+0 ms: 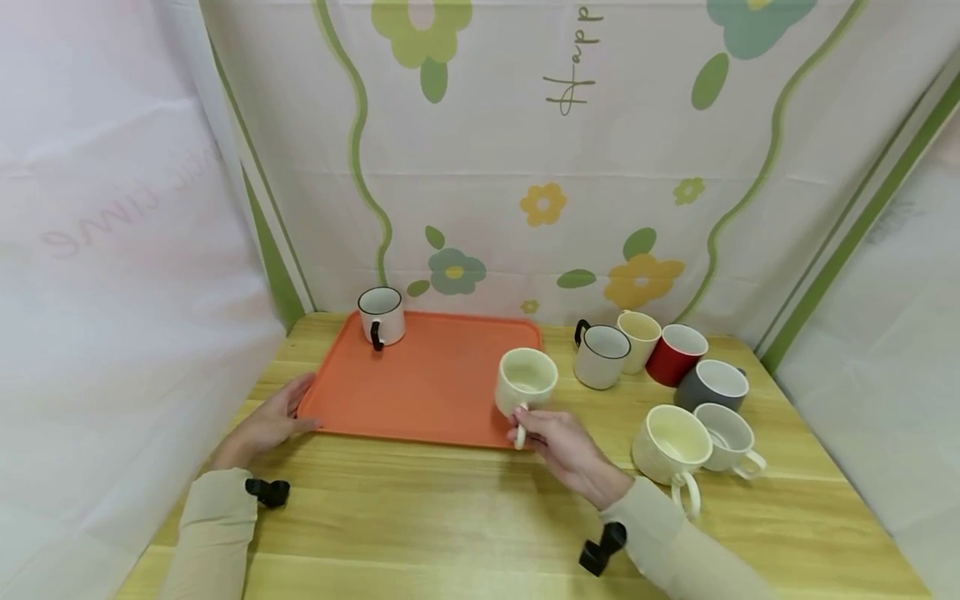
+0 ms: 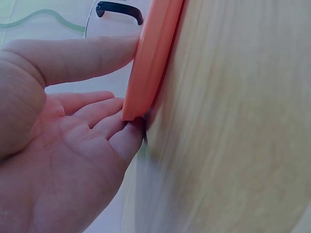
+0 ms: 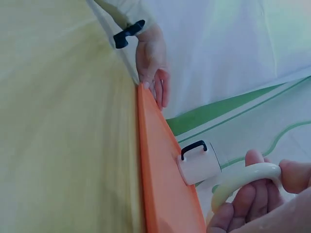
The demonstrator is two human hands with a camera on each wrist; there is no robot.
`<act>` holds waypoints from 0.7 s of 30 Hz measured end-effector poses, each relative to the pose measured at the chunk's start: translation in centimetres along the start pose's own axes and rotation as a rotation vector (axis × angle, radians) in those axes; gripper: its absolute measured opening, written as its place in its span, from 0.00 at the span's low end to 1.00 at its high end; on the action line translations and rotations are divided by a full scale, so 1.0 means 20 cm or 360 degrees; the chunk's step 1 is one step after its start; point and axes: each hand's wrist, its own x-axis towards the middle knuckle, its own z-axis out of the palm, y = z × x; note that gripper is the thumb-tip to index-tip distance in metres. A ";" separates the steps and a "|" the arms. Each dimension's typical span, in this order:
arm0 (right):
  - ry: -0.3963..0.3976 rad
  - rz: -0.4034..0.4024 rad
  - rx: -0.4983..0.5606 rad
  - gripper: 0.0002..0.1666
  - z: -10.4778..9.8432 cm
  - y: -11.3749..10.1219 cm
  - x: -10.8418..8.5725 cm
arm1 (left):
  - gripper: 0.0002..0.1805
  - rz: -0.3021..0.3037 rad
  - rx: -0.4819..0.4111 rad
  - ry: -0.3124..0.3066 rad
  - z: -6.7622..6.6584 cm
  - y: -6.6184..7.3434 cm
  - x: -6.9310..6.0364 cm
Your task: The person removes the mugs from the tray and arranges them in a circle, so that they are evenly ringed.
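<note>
My right hand (image 1: 570,454) grips a cream mug (image 1: 527,375) by its handle (image 3: 248,177), fingers curled through the loop. That mug is upright over the right front part of an orange tray (image 1: 427,383); whether its base touches the tray I cannot tell. At the tray's left front corner, my left hand (image 1: 266,425) holds the edge, with the thumb (image 2: 92,58) on the front side and the fingers around the corner. A white mug (image 1: 382,317) with a black rim and black handle stands at the tray's back left.
Right of the tray stand several mugs: a white black-rimmed one (image 1: 601,358), a pale yellow one (image 1: 640,342), a red one (image 1: 675,358), a grey one (image 1: 708,387), a large cream one (image 1: 667,450) and a white one (image 1: 726,437). A patterned curtain (image 1: 480,167) surrounds the wooden table (image 1: 420,517).
</note>
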 end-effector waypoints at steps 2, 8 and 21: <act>0.0046 -0.0022 -0.0012 0.15 -0.04 0.01 -0.06 | 0.56 -0.0003 0.0003 0.0003 0.00 0.00 0.00; 0.0282 -0.0009 -0.0046 0.12 -0.15 0.07 -0.20 | 0.55 -0.0020 0.0016 0.0003 0.00 0.01 -0.01; 0.0539 -0.0005 -0.0019 0.18 -0.27 0.19 -0.27 | 0.55 -0.0010 0.0029 -0.0003 0.00 0.03 -0.01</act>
